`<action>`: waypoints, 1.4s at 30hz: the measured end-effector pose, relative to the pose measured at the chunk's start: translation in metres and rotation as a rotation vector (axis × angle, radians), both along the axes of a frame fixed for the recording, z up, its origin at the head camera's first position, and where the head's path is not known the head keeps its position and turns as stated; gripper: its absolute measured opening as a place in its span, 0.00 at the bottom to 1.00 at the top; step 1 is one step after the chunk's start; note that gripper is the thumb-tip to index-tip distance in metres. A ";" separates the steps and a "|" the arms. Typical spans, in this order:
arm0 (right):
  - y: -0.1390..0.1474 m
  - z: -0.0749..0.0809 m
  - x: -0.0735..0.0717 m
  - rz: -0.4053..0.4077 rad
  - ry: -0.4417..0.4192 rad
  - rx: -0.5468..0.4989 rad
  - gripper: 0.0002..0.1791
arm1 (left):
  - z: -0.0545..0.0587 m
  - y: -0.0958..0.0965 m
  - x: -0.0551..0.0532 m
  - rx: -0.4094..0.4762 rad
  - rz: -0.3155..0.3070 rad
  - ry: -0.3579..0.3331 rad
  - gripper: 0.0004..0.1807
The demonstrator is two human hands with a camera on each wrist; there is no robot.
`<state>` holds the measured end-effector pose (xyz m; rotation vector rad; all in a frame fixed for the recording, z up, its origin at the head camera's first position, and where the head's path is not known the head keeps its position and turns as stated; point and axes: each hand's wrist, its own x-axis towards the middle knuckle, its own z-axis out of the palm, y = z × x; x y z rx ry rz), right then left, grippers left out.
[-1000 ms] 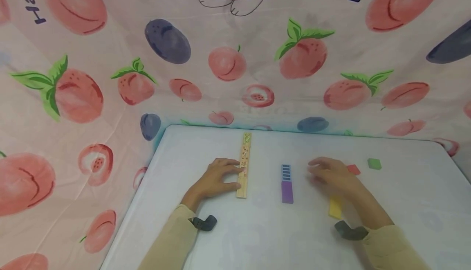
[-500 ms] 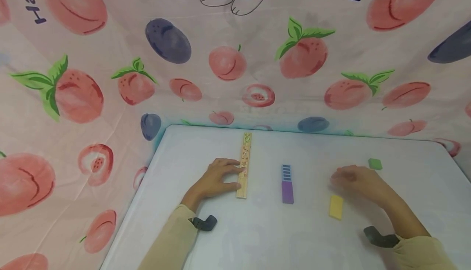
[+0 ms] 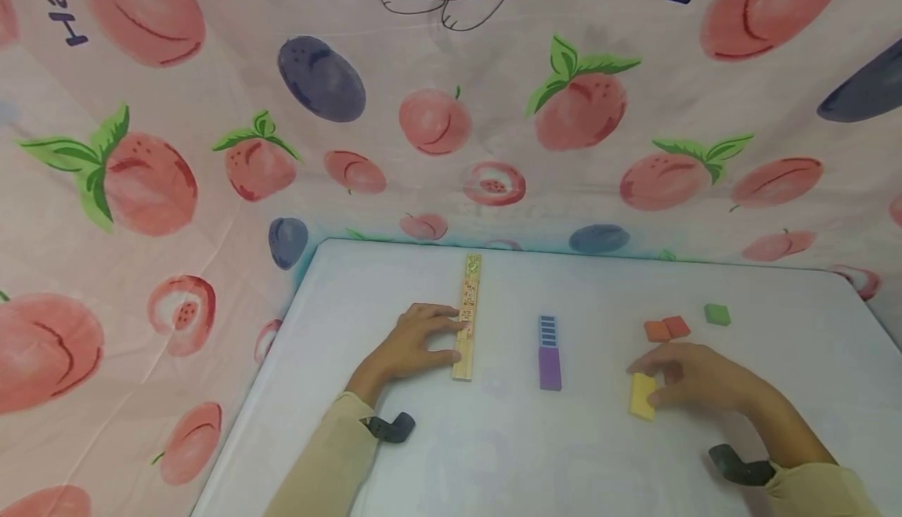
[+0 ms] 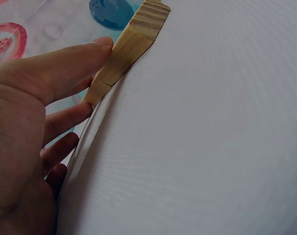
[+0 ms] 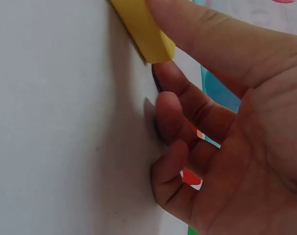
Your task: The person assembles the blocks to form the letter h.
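My left hand (image 3: pixel 417 341) rests at the left side of a long narrow wooden strip (image 3: pixel 467 298) with printed markings. In the left wrist view, the thumb touches the wood (image 4: pixel 126 54) and the other fingers spread loosely below it. My right hand (image 3: pixel 694 380) pinches a yellow rectangular block (image 3: pixel 641 397) between thumb and index finger, low over the white table. Seen from the right wrist, the yellow block's end shows between thumb and index finger while the remaining fingers curl underneath. Just beyond this hand lie an orange block (image 3: pixel 657 331) and a red block (image 3: pixel 677 326), side by side.
Between the hands, a blue block with dark bars (image 3: pixel 548 330) lines up end to end with a purple block (image 3: pixel 550 368). A green block (image 3: pixel 717 314) lies at the right. Fruit-print cloth (image 3: pixel 437 180) hangs behind the white table (image 3: pixel 599 462).
My right hand has moved right, then toward the near side, reaching the yellow block and taking hold of it. The orange block, covered before, now shows beside the red one. My left hand stays still.
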<state>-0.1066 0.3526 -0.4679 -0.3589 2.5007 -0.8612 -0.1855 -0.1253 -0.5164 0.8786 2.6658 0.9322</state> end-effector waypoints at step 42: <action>-0.011 -0.009 -0.003 -0.096 0.016 0.099 0.16 | -0.002 0.000 -0.001 0.002 -0.003 -0.001 0.30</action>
